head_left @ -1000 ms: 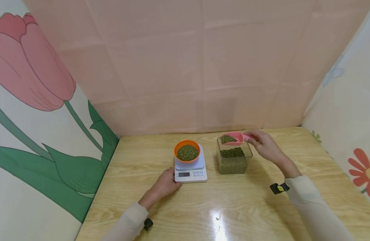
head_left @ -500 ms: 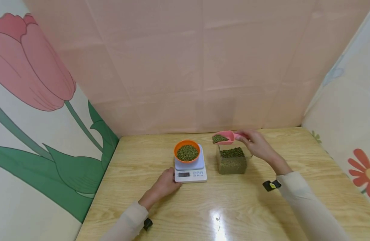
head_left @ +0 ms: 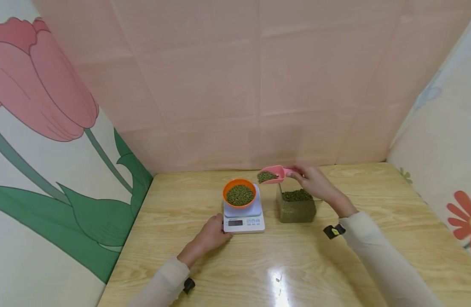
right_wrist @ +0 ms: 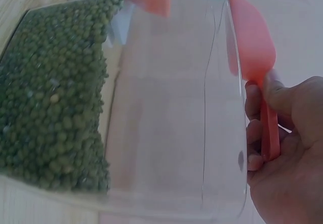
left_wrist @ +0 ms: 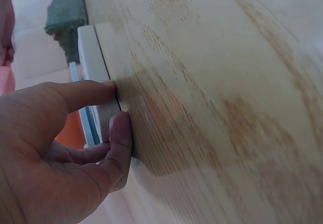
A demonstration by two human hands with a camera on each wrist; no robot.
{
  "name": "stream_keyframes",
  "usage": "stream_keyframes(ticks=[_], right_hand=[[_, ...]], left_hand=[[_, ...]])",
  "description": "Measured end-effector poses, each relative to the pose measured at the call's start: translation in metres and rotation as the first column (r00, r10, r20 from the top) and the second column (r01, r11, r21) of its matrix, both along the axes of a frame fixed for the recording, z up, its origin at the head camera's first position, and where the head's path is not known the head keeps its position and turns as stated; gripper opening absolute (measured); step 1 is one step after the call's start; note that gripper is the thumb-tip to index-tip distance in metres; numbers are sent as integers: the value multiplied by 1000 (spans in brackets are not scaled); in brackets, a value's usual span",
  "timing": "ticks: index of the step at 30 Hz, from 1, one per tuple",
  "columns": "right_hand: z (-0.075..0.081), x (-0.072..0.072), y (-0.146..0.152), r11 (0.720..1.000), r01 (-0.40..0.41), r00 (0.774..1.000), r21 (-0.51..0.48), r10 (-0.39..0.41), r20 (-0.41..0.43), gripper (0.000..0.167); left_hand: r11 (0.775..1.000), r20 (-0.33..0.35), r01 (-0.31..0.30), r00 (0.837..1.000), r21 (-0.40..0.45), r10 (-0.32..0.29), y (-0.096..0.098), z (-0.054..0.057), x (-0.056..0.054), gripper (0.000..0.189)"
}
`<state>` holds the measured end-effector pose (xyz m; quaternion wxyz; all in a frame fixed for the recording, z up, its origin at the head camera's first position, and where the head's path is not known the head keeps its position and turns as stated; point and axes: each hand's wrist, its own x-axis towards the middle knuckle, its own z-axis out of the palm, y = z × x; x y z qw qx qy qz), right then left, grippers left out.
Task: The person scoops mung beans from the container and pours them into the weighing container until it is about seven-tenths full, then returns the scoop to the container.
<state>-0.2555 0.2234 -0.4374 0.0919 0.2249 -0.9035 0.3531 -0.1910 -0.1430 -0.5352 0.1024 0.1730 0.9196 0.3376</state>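
My right hand (head_left: pixel 316 183) grips the handle of a pink scoop (head_left: pixel 278 174), which carries green mung beans (head_left: pixel 267 176). The scoop is in the air between an orange bowl (head_left: pixel 224 194) and a clear plastic container (head_left: pixel 296 214), above the container's left side. More mung beans (right_wrist: pixel 55 98) fill the lower part of the container in the right wrist view. Green beans lie in the bowl, which stands on a white kitchen scale (head_left: pixel 254 225). My left hand (left_wrist: pixel 65 143) holds the scale's front left corner between thumb and curled fingers. The digits on the display are too small to read.
Everything stands on a light wooden table (head_left: pixel 235 268). A pink sheet (head_left: pixel 204 106) hangs behind its back edge. Walls with painted flowers (head_left: pixel 469 221) border both sides. Small dark specks (head_left: pixel 278 279) lie in the bright reflection near the front.
My right hand has moved left with the loaded scoop, from over the container toward the orange bowl. My left hand has stayed at the scale's corner.
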Motion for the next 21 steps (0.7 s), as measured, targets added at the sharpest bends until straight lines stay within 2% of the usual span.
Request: stream_keyframes(ticks=[4,11,21], right_hand=[[0,-4,-9,1000,-15,1000,16,15,0,27],[-1,-9,-22,997,-44,997,65,48,-62,21],[0,-10,-38,993,-66,997,101,70,-37,21]], left_hand=[[1000,5,0,1000,-4,0,-1,-2,-1,48],[1000,4,5,1000,-8,-5,-1,-5,-3,49],[1000,1,-1,1000,-19,1,0,-5,-3,49]])
